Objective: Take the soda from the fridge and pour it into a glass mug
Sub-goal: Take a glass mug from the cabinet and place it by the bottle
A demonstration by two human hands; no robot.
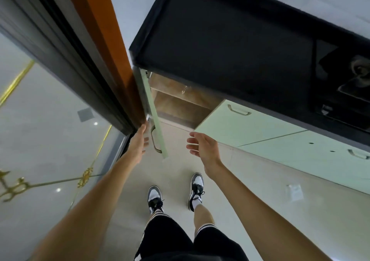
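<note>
Faintly, clear glass mug [185,89] shows on shelf [176,97]; left hand [139,143], right hand [203,145] grips wide.

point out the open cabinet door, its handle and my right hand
open cabinet door [154,110]: head view, pale green panel
door handle [153,138]: head view, middle of the curved bar
right hand [202,145]: head view, middle of the hand

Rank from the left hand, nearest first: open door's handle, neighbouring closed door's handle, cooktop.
1. Open door's handle, just right of the left hand.
2. Closed door's handle, farther right.
3. Cooktop, far right on the counter.
</note>
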